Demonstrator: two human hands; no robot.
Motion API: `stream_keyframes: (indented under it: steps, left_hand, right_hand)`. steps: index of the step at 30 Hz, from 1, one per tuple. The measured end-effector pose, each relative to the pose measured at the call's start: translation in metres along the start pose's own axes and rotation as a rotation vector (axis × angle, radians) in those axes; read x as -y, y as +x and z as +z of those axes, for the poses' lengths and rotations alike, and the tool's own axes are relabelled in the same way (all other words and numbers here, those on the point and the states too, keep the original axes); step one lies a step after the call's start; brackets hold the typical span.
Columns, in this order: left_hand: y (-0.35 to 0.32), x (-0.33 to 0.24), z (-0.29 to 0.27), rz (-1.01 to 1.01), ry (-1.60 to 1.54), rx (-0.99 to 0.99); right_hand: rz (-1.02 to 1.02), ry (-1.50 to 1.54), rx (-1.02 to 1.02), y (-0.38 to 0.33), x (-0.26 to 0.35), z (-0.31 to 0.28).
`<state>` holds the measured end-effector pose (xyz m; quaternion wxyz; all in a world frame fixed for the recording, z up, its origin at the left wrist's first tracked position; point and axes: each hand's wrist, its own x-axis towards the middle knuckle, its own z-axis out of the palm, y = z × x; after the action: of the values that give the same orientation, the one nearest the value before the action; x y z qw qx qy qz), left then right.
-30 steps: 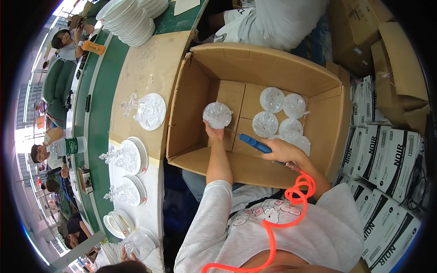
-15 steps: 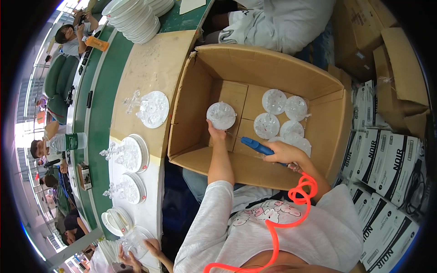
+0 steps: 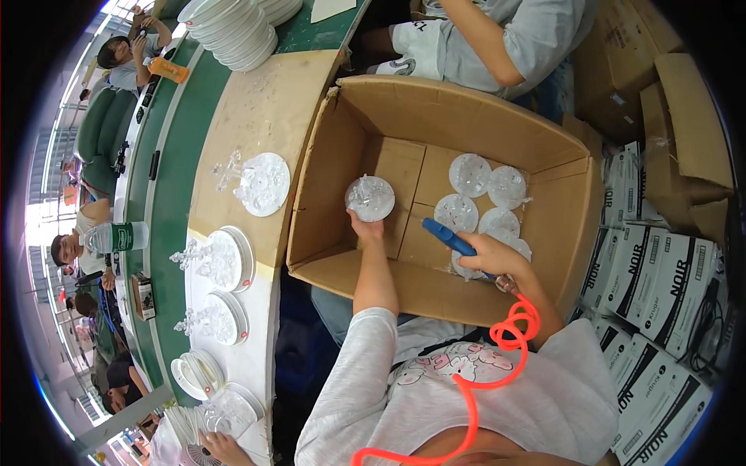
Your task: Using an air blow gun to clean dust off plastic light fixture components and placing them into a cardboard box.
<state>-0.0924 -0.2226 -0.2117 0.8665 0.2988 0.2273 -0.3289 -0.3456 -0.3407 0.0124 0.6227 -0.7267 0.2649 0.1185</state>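
Note:
My left hand [image 3: 367, 228] grips a round, whitish clear plastic piece [image 3: 371, 198] by its near edge and holds it inside a large open cardboard box [image 3: 458, 99]. My right hand [image 3: 493, 255] is wrapped round a blue air blow gun [image 3: 449, 236], whose front end points up and to the left, toward the piece but apart from it. From the gun's rear a coiled orange-red hose [image 3: 514, 330] runs down across my shirt. Several similar round clear pieces [image 3: 469, 175] lie on the right side of the box floor, some partly behind my right hand.
Left of the box stands a worktable [image 3: 260, 89] with a clear piece on a white disc [image 3: 266, 184], stacked white discs [image 3: 233, 35] and more clear pieces [image 3: 221, 260]. White printed cartons [image 3: 660, 279] are piled at right. A co-worker's arm [image 3: 486, 39] is beyond the box.
My left hand has shifted slightly left with the round piece. The blow gun has swung to point more upward. A co-worker's arm has come into view beyond the box.

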Motion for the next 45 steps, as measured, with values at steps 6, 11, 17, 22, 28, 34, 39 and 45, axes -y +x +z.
stream_keyframes:
  steps: [6,11,17,22,28,34,39,45]
  left_hand:
    - [-0.002,0.004,-0.004,-0.025,0.024,0.017]
    - [-0.002,0.004,0.002,-0.029,0.031,0.007]
    - [-0.011,0.003,0.008,-0.002,-0.017,-0.002]
    - [-0.011,0.001,0.009,-0.007,0.015,-0.051]
    - [-0.007,0.005,0.008,-0.043,0.111,-0.065]
    - [-0.001,0.004,0.001,-0.023,-0.020,0.020]
    - [0.001,0.004,-0.004,-0.021,-0.044,0.035]
    - [0.000,0.003,-0.008,-0.013,-0.035,0.051]
  right_hand:
    - [0.012,-0.029,0.043,-0.001,0.003,0.000]
    - [-0.012,-0.115,0.102,0.002,-0.001,0.002]
    - [0.014,-0.131,0.115,0.002,-0.001,0.007]
    - [-0.011,-0.153,0.087,0.002,0.007,0.014]
    - [-0.033,-0.155,0.115,0.002,0.007,0.014]
    - [-0.009,-0.188,0.059,0.003,0.002,0.011]
    - [0.020,-0.167,-0.027,0.001,0.007,0.003]
    - [-0.039,-0.190,0.015,0.003,0.000,0.005]
